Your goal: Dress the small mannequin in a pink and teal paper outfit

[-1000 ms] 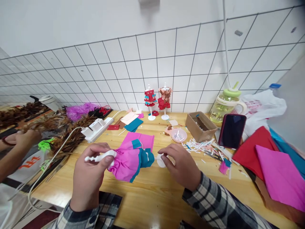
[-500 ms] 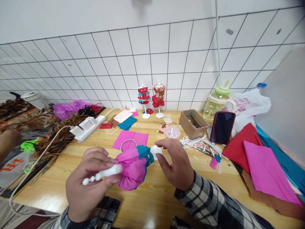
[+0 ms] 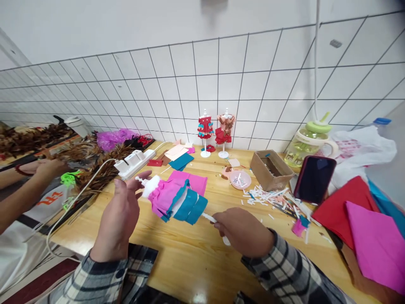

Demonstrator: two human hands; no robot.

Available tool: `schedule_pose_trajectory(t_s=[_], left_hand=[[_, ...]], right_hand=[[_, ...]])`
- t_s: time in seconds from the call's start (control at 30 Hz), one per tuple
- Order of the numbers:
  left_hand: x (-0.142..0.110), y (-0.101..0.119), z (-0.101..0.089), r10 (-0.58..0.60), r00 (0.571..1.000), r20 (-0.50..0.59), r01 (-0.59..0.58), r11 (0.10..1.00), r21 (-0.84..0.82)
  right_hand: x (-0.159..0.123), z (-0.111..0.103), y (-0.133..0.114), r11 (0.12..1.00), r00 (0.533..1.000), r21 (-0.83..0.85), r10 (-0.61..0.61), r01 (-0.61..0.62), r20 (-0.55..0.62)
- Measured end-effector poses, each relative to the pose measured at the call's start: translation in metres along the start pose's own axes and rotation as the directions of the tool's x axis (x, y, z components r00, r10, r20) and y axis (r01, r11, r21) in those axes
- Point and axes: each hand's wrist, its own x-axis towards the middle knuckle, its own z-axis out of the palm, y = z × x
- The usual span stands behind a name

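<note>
A small white dress form [image 3: 152,185] in a pink and teal fabric dress [image 3: 169,195] lies tilted in the air, its neck toward the left. My right hand [image 3: 243,230] grips the thin white pole below the skirt, and part of the round base shows under the fingers. Beside the neck end is my left hand [image 3: 122,215], thumb and fingers apart, some fingertips behind the form; it does not appear to grip it. Beneath the dress, a pink fabric sheet [image 3: 198,182] lies on the wooden table [image 3: 196,261].
Two dressed mini forms, one a red dress [image 3: 205,126], stand by the tiled wall. Rightward are a pink dish [image 3: 240,180], cardboard box [image 3: 271,171], phone [image 3: 314,179], green-lidded jug [image 3: 308,145] and folded fabrics [image 3: 375,236]. Leftward are a power strip [image 3: 136,164], feathers and another person's arms [image 3: 31,185].
The dress form has turned from pointing its neck at me to lying sideways. My left fingers have opened from its upper body; my right hand has moved from the base to the pole.
</note>
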Motion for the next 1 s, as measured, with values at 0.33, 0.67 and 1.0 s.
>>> schedule_pose_trajectory(t_s=[0.33, 0.67, 1.0], left_hand=[[-0.005, 0.002, -0.010, -0.212, 0.928, 0.307, 0.333, 0.844, -0.422], [0.001, -0.013, -0.012, -0.210, 0.935, 0.287, 0.312, 0.872, -0.378], [-0.035, 0.007, 0.017, -0.033, 0.994, 0.101, 0.072, 0.908, -0.413]], right_hand=[[-0.010, -0.019, 0.019, 0.695, 0.908, 0.718, -0.275, -0.040, 0.316], [-0.003, -0.016, 0.026, 0.769, 0.994, 0.632, -0.102, 0.094, -0.024], [-0.003, -0.019, 0.001, 0.240, 0.968, 0.965, 0.199, 0.101, -0.151]])
